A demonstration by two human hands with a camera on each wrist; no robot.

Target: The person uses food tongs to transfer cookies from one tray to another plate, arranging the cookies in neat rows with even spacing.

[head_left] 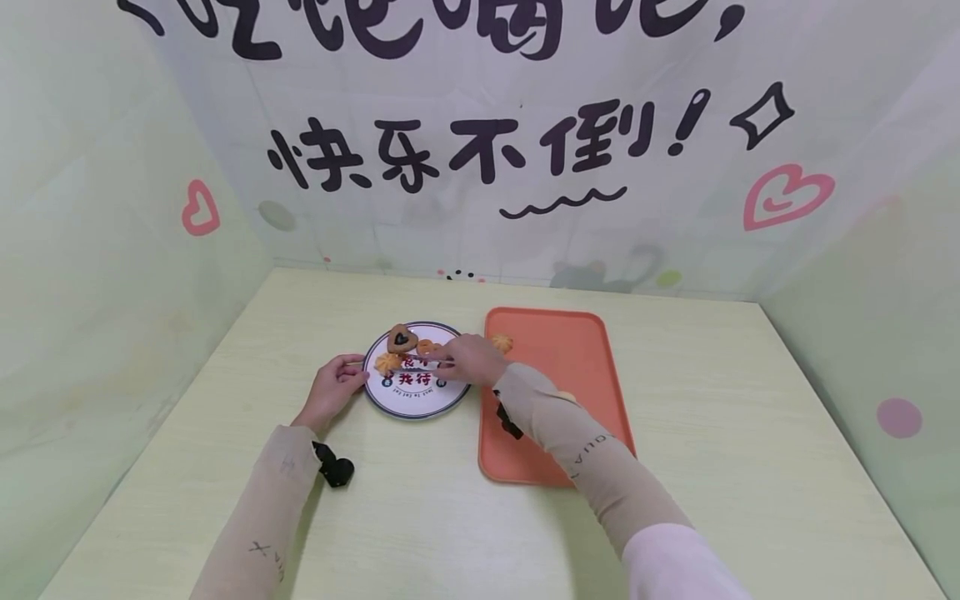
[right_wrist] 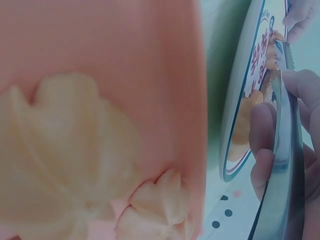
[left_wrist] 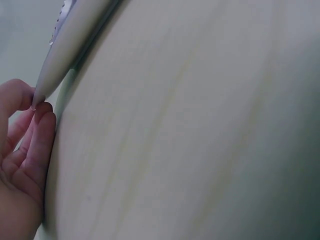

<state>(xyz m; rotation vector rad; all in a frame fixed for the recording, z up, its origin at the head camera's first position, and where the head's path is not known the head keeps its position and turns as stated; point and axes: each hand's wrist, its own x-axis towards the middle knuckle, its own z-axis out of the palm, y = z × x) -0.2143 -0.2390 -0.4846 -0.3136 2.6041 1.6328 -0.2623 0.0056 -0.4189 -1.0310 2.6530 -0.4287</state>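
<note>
A round white plate (head_left: 415,406) with a dark blue rim and red lettering lies left of centre in the head view. My left hand (head_left: 335,390) pinches its left edge between thumb and fingers; the left wrist view shows that grip close up. Metal tongs (right_wrist: 287,150) are gripped in my right hand (head_left: 477,360), which reaches over the plate's right side. The tongs' tips are close by a flower-shaped cookie (head_left: 387,363) on the plate. Behind it sit a heart-shaped cookie (head_left: 396,343) with a dark centre and a pretzel-like cookie (head_left: 426,347), partly covered by the right hand.
An orange tray (head_left: 555,350) stands right of the plate, under my right forearm. One flower-shaped cookie (head_left: 502,342) lies near its left edge, and another cookie (head_left: 567,396) is partly hidden by the sleeve. A printed cloth wall (head_left: 420,233) encloses the table's back and sides.
</note>
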